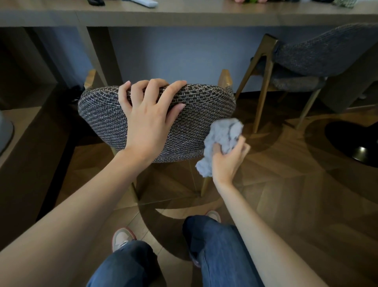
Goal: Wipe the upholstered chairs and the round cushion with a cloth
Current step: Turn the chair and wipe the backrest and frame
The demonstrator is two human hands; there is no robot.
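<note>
An upholstered chair (pixel 102 114) with dark woven fabric and wooden legs stands in front of me, its backrest facing me. My left hand (pixel 149 120) grips the top edge of the backrest, fingers curled over it and thumb on the near side. My right hand (pixel 227 157) holds a crumpled pale blue-grey cloth (pixel 223 135) against the right side of the backrest. A second upholstered chair (pixel 319 57) of the same kind stands to the right. The round cushion is not in view.
A long wooden desk (pixel 184 14) runs across the top, with a remote (pixel 145 2) and small items on it. A cabinet side (pixel 24 131) lies at my left. A dark round base (pixel 353 141) sits on the herringbone floor at right. My legs and shoes are below.
</note>
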